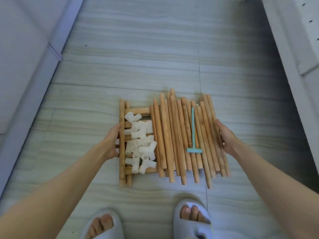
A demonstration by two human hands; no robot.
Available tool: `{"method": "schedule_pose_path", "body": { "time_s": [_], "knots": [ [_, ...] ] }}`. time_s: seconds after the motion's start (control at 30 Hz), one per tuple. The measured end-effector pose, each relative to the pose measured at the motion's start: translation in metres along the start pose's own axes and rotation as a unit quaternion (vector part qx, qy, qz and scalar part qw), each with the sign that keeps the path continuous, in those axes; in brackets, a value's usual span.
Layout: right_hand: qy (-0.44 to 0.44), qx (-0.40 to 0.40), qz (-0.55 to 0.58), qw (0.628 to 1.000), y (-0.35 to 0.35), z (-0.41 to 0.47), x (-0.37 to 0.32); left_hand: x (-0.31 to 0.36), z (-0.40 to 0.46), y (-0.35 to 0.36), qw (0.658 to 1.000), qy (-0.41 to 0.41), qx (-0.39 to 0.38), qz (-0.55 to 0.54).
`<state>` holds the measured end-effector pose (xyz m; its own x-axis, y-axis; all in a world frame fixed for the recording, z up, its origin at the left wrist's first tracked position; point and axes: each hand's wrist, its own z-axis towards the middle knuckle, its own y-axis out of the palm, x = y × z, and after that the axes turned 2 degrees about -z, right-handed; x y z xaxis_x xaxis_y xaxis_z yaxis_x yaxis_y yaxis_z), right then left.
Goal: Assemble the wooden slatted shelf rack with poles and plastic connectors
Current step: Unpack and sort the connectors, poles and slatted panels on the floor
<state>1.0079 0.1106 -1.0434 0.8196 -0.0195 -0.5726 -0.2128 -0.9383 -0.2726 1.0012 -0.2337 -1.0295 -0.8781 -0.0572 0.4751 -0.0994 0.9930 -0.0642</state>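
Note:
A wooden slatted shelf panel (136,110) lies flat low over the tiled floor, with loose parts piled on it. Several white plastic connectors (140,144) are heaped on its left part. Several round wooden poles (172,135) lie side by side across its middle and right. A small teal plastic mallet (193,131) rests on the poles. My left hand (112,142) grips the panel's left rail. My right hand (224,137) holds the right edge beside the outermost poles, its fingertips hidden beneath them.
Pale grey floor tiles (138,57) stretch ahead. A white furniture front (25,49) runs along the left, and a white board with small holes (296,40) along the right. My feet in grey slippers (193,219) stand just below the pile.

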Motion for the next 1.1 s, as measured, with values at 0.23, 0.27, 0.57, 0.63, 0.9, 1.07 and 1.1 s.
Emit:
{"method": "schedule_pose_path", "body": {
  "time_s": [0.23, 0.27, 0.57, 0.63, 0.9, 1.07, 1.1],
  "knots": [
    [-0.013, 0.016, -0.072, 0.997, -0.004, -0.008, -0.001, -0.001, -0.002, 0.006, 0.997, 0.06, -0.009, -0.048],
    [-0.023, 0.024, -0.095, 0.995, -0.004, -0.01, 0.001, -0.001, -0.003, 0.007, 0.995, 0.074, -0.013, -0.059],
    [-0.213, 0.104, -0.406, 0.883, 0.037, -0.046, 0.021, -0.031, -0.016, 0.0, 0.985, 0.145, 0.002, 0.097],
    [-0.195, 0.091, -0.412, 0.886, 0.048, -0.049, 0.025, -0.037, -0.021, -0.006, 0.984, 0.15, 0.017, 0.092],
    [-0.2, 0.141, -0.365, 0.898, 0.061, -0.056, 0.02, -0.041, -0.036, -0.008, 0.957, 0.237, 0.113, 0.121],
    [-0.392, 0.038, -0.335, 0.856, 0.102, -0.099, 0.007, -0.031, -0.055, 0.0, 0.936, 0.316, 0.097, 0.121],
    [-0.417, 0.009, -0.367, 0.832, 0.115, -0.11, 0.007, -0.028, -0.059, 0.001, 0.938, 0.32, 0.067, 0.115]
  ]
}}
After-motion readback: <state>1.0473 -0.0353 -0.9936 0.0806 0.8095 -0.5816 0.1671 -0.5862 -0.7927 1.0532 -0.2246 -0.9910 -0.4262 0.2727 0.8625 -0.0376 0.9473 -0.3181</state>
